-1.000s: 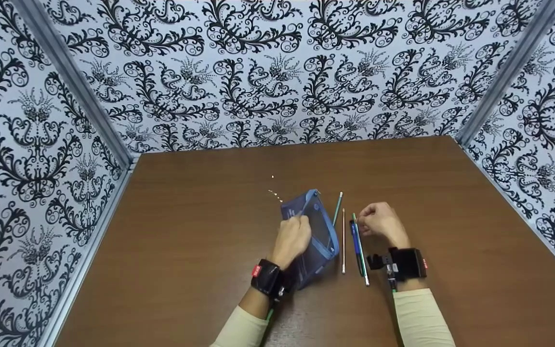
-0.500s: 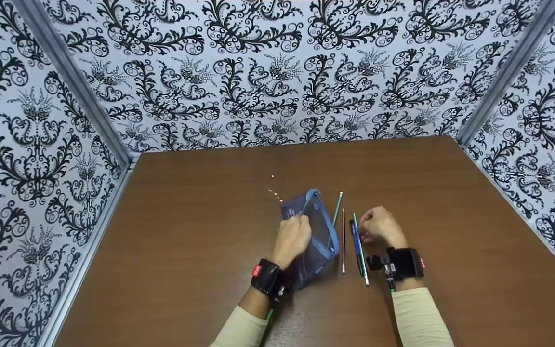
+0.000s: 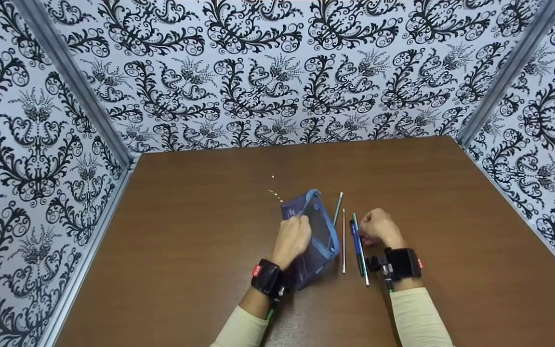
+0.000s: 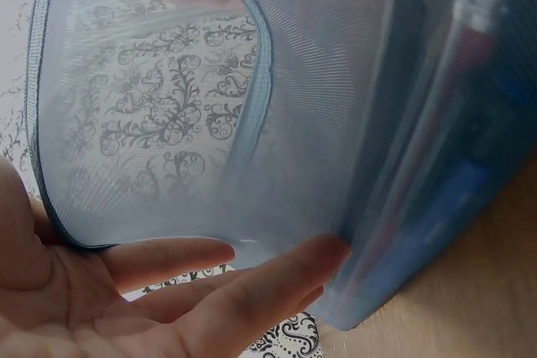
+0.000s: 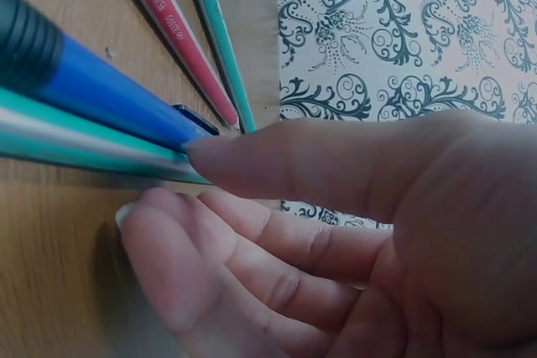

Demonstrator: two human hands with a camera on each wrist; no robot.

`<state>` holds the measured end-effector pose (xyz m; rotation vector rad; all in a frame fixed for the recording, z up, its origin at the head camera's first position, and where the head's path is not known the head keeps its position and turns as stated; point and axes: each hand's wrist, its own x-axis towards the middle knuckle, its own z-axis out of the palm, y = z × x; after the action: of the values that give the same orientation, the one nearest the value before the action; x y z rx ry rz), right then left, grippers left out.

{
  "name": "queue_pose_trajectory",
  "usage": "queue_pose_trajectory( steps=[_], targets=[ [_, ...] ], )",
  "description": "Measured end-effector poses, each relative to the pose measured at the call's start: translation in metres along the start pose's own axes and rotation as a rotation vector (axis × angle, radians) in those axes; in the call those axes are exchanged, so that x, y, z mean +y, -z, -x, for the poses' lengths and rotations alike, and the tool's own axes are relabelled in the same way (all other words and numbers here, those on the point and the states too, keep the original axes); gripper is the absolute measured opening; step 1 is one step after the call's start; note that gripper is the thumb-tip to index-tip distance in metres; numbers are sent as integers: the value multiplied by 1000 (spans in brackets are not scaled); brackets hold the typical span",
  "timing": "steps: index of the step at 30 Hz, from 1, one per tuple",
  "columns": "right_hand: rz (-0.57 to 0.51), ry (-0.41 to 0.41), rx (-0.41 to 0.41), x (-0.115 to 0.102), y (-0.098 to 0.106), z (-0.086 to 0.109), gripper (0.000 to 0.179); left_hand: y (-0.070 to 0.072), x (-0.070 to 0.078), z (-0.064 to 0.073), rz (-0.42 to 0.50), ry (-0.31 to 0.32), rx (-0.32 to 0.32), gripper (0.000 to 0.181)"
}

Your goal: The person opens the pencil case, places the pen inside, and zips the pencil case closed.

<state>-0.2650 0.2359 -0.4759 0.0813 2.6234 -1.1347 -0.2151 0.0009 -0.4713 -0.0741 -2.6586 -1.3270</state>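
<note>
My left hand (image 3: 293, 238) grips a blue mesh zip pouch (image 3: 319, 226) by its edge and keeps it propped up, its mouth facing right. Close by in the left wrist view, long slim shapes show through the mesh (image 4: 319, 123). Beside my right hand (image 3: 378, 226) lie a blue pen (image 3: 356, 241) and a green pencil (image 3: 363, 267), side by side. The right wrist view has my thumb at the blue pen and green pencil, the other fingers loosely bent below them with a gap between. Whether the thumb touches them I cannot tell.
A reddish pencil (image 3: 344, 246) and another green pencil (image 3: 338, 207) lie between the pouch and the pen. Small pale bits (image 3: 275, 194) are on the brown table (image 3: 186, 231) behind the pouch. Patterned walls (image 3: 277, 72) enclose the back and sides.
My right hand has shifted slightly toward me along the green pencil, its fingers drawing a little closer in. The left hand and the pouch have stayed put.
</note>
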Motion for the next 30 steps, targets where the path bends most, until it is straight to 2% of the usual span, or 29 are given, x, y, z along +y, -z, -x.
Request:
queue_pose_trajectory(
  steps=[4,9,12,20,27,30],
  targets=[
    [10,-10,8,-2,-2,1,10,0,0,0,12,10,-8,41],
    [25,-38,23,-4,-4,2,22,1,0,0,28,15,-16,40],
    [24,-56,37,-4,-5,1,24,1,-1,0,35,9,-15,40],
    [40,-72,53,-7,-8,2,17,1,-1,0,45,17,-17,41],
    [113,-77,64,-9,-12,1,19,-1,-1,-1,-16,-27,10,39],
    [143,-76,71,-10,-13,1,22,-1,0,-1,-12,-16,7,39]
  ],
)
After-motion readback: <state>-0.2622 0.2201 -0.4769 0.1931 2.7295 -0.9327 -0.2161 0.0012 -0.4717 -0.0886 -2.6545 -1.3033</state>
